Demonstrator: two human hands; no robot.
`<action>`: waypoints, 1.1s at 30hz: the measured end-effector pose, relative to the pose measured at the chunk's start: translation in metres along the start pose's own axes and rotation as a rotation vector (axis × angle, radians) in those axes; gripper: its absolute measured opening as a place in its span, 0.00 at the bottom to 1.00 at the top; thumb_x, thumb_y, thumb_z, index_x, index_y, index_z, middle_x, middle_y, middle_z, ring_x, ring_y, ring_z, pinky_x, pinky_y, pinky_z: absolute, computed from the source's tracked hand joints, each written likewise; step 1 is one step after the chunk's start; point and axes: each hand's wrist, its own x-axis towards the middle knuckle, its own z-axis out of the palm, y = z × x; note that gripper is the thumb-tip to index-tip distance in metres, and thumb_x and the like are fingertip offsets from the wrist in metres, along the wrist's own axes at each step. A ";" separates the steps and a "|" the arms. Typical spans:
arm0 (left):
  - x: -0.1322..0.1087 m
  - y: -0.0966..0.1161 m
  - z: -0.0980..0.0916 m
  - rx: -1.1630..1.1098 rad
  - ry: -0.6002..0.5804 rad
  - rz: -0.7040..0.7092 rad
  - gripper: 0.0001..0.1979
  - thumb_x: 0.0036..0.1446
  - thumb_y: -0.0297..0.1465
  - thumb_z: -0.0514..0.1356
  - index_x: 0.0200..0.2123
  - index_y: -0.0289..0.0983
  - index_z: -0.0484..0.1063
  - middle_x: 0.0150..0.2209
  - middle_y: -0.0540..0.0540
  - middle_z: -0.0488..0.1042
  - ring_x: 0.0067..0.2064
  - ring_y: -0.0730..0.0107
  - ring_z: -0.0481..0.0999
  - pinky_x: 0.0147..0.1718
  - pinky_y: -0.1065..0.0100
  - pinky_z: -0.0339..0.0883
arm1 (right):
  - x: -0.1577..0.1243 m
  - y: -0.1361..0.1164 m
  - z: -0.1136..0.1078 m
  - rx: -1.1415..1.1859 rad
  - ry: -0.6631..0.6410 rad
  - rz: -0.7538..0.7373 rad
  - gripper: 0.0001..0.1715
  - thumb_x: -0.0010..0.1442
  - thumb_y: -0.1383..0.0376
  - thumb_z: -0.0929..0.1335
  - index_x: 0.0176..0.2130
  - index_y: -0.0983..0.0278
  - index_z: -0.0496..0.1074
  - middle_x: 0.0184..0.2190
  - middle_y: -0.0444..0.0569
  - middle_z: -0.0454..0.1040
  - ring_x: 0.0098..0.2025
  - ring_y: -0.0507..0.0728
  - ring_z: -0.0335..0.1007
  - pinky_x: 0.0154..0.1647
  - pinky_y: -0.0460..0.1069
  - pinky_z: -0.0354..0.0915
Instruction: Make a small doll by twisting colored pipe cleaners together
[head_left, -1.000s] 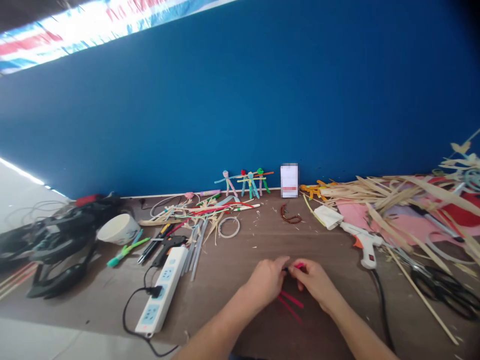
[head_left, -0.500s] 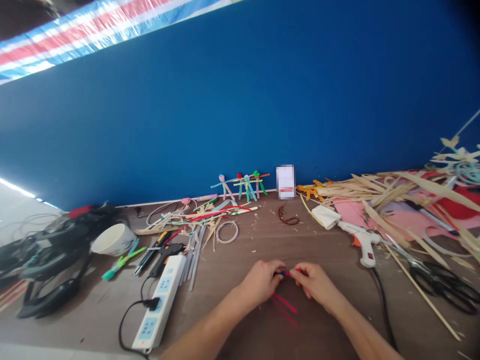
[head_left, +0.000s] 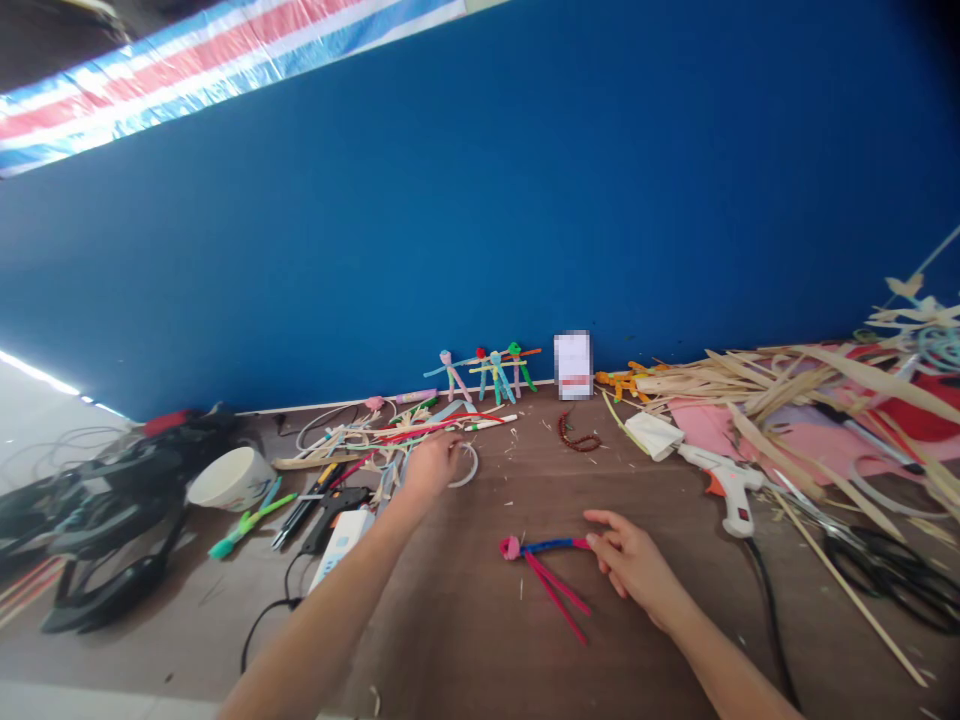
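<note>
One pipe-cleaner figure (head_left: 547, 546) lies flat on the brown work table (head_left: 450, 620), between the two hands and nearer the right. Its long axis runs almost level across the view: a pink tuft (head_left: 510, 547) sits at the left end, a blue stem (head_left: 559, 545) extends rightward, and two red strands (head_left: 559, 595) splay down and right from near the tuft, toward the person. Right hand (head_left: 637, 570) is open with fingers extended and is not gripping; its fingertips (head_left: 596, 540) are at the stem's right end, contact unconfirmed. Left hand (head_left: 431, 468) is well apart, over a pile of craft strips (head_left: 386, 445) beside a pale ring (head_left: 470, 472); its fingers curl downward, and any hold cannot be determined.
</note>
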 end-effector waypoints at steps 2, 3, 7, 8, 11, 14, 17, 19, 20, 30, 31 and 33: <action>0.011 -0.016 -0.002 0.082 -0.001 -0.057 0.12 0.55 0.30 0.49 0.36 0.34 0.71 0.38 0.40 0.72 0.41 0.63 0.70 0.40 0.66 0.61 | 0.000 0.000 -0.001 0.007 0.009 -0.012 0.22 0.47 0.57 0.62 0.41 0.66 0.62 0.13 0.34 0.59 0.09 0.44 0.47 0.10 0.41 0.43; 0.015 -0.022 -0.002 0.117 -0.005 -0.077 0.12 0.55 0.31 0.49 0.36 0.33 0.71 0.38 0.39 0.71 0.41 0.62 0.70 0.39 0.66 0.61 | 0.000 0.000 -0.001 0.008 0.012 -0.011 0.21 0.47 0.56 0.62 0.39 0.66 0.63 0.13 0.34 0.58 0.09 0.44 0.47 0.10 0.41 0.43; 0.023 -0.033 0.002 0.222 -0.028 -0.100 0.13 0.54 0.34 0.50 0.36 0.32 0.70 0.39 0.38 0.69 0.43 0.59 0.67 0.40 0.65 0.61 | 0.001 0.000 0.000 0.010 0.010 -0.001 0.18 0.46 0.57 0.63 0.36 0.66 0.64 0.13 0.34 0.58 0.08 0.44 0.47 0.10 0.41 0.42; 0.025 -0.033 0.004 0.239 -0.032 -0.096 0.13 0.54 0.34 0.50 0.36 0.33 0.70 0.40 0.38 0.68 0.44 0.59 0.67 0.40 0.65 0.61 | 0.002 0.001 0.000 0.010 0.010 -0.002 0.18 0.47 0.57 0.63 0.36 0.66 0.64 0.13 0.34 0.58 0.08 0.43 0.47 0.10 0.41 0.42; 0.028 -0.033 0.009 0.275 -0.039 -0.089 0.13 0.54 0.35 0.50 0.36 0.33 0.69 0.40 0.39 0.68 0.45 0.59 0.66 0.39 0.66 0.60 | 0.003 0.003 0.000 0.011 0.009 -0.014 0.17 0.47 0.58 0.62 0.36 0.66 0.63 0.13 0.34 0.58 0.08 0.43 0.46 0.10 0.41 0.42; 0.031 -0.033 0.012 0.297 -0.035 -0.102 0.12 0.55 0.34 0.49 0.34 0.34 0.70 0.38 0.40 0.69 0.43 0.61 0.67 0.37 0.67 0.61 | 0.003 0.005 -0.001 0.005 -0.001 -0.027 0.17 0.48 0.57 0.61 0.35 0.66 0.62 0.13 0.34 0.58 0.08 0.43 0.46 0.10 0.41 0.43; 0.031 -0.032 0.010 0.303 -0.006 -0.130 0.12 0.55 0.33 0.49 0.34 0.34 0.70 0.37 0.41 0.70 0.40 0.63 0.70 0.34 0.69 0.61 | 0.003 0.005 -0.001 0.020 0.004 -0.035 0.17 0.48 0.57 0.62 0.35 0.66 0.63 0.13 0.34 0.59 0.08 0.43 0.47 0.10 0.41 0.43; 0.030 -0.034 0.002 0.301 0.037 -0.161 0.13 0.56 0.33 0.47 0.36 0.35 0.69 0.38 0.41 0.70 0.38 0.64 0.70 0.33 0.69 0.61 | 0.003 0.005 -0.002 0.050 0.010 -0.035 0.17 0.48 0.57 0.62 0.36 0.66 0.62 0.13 0.34 0.59 0.08 0.43 0.47 0.10 0.41 0.42; 0.029 -0.035 -0.004 0.297 0.065 -0.179 0.14 0.57 0.32 0.46 0.38 0.35 0.68 0.39 0.41 0.70 0.38 0.64 0.71 0.33 0.69 0.61 | 0.003 0.005 -0.002 0.072 0.015 -0.035 0.18 0.48 0.57 0.62 0.36 0.66 0.62 0.13 0.34 0.59 0.08 0.43 0.47 0.10 0.41 0.42; 0.016 -0.057 -0.117 0.127 0.742 -0.122 0.17 0.57 0.36 0.45 0.43 0.36 0.66 0.41 0.43 0.72 0.43 0.57 0.70 0.37 0.55 0.63 | 0.005 0.006 -0.012 0.339 0.048 -0.049 0.19 0.47 0.56 0.64 0.36 0.67 0.63 0.13 0.35 0.61 0.09 0.44 0.48 0.10 0.41 0.43; 0.013 -0.054 -0.129 0.089 0.805 -0.057 0.16 0.56 0.38 0.46 0.42 0.40 0.67 0.39 0.45 0.73 0.42 0.58 0.71 0.37 0.54 0.62 | 0.006 0.006 -0.013 0.351 0.048 -0.045 0.19 0.47 0.55 0.64 0.36 0.67 0.63 0.13 0.35 0.61 0.09 0.44 0.48 0.10 0.41 0.43; 0.006 -0.043 -0.152 -0.012 0.845 0.110 0.13 0.54 0.38 0.51 0.43 0.46 0.66 0.41 0.49 0.73 0.46 0.59 0.69 0.39 0.55 0.62 | 0.006 0.006 -0.013 0.359 0.041 -0.044 0.19 0.47 0.55 0.64 0.35 0.66 0.63 0.13 0.36 0.60 0.10 0.44 0.49 0.10 0.41 0.43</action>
